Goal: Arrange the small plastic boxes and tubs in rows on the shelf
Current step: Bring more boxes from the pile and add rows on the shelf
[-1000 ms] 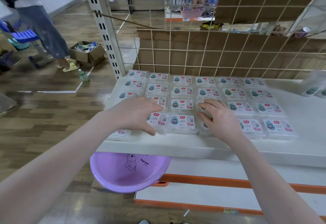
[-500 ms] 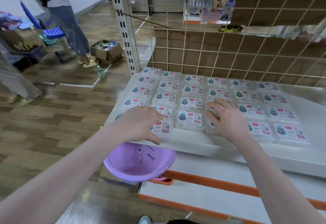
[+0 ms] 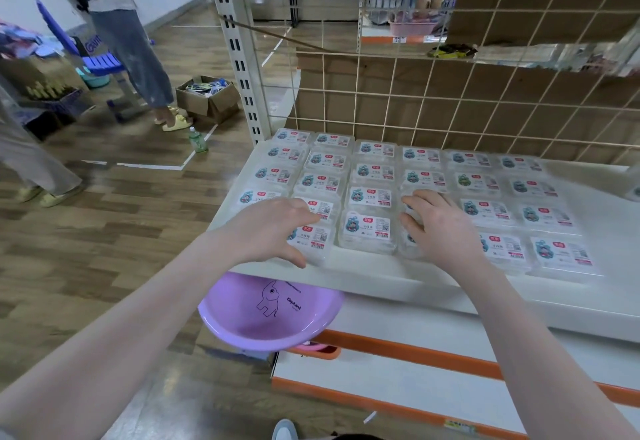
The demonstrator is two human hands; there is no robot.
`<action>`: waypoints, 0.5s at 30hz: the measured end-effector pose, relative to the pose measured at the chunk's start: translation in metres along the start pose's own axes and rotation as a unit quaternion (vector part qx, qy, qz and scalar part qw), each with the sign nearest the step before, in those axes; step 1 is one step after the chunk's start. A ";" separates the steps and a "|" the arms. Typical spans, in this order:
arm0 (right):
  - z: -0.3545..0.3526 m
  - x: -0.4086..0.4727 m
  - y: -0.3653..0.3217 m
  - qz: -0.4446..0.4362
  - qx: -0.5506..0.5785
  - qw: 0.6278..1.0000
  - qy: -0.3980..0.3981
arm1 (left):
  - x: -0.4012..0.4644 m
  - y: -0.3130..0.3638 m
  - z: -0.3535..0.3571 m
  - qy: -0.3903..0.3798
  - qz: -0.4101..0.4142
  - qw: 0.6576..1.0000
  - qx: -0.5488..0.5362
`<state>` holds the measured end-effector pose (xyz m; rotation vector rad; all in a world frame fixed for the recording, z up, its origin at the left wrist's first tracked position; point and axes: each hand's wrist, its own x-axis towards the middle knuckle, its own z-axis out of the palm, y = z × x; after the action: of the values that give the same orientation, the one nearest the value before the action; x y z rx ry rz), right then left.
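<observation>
Several clear plastic boxes (image 3: 369, 228) with white labels lie in rows on the white shelf (image 3: 398, 278). My left hand (image 3: 268, 232) lies over the boxes at the shelf's front left, fingers spread, thumb at the front of a front-row box (image 3: 313, 237). My right hand (image 3: 440, 228) rests with straight fingers on the boxes two columns to the right, covering the front two there. One column of boxes shows between the hands.
A purple basin (image 3: 266, 315) sticks out under the shelf's front left corner. A wire grid backed with cardboard (image 3: 450, 104) closes the shelf's rear. People's legs (image 3: 135, 59), a cardboard box (image 3: 207, 97) and a bottle (image 3: 197, 140) are on the wooden floor to the left.
The view has swung to the left, so the shelf sits further right in frame. Both hands stay on the same front boxes; the boxes look slightly more squared up.
</observation>
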<state>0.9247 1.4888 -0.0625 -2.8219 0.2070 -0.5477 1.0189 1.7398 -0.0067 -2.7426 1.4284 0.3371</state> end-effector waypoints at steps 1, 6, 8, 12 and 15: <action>0.000 0.000 0.000 0.002 -0.003 1.000 -0.006 | 0.000 0.000 0.001 0.005 0.000 1.000 0.000; -0.001 0.001 0.001 0.007 -0.009 1.000 -0.023 | -0.002 -0.003 0.005 0.013 -0.005 1.000 0.005; -0.002 0.001 0.001 0.008 -0.014 0.999 -0.030 | -0.003 -0.003 0.006 0.014 -0.011 1.000 0.016; -0.003 0.003 0.001 0.013 -0.023 0.999 -0.046 | -0.005 -0.001 0.009 0.021 -0.017 1.000 0.015; -0.004 0.005 0.001 0.014 -0.033 0.997 -0.064 | -0.011 -0.001 0.017 0.046 -0.007 0.999 0.009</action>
<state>0.9277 1.4865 -0.0575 -2.9008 0.2449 -0.3579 1.0111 1.7513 -0.0211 -2.7866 1.4239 0.1990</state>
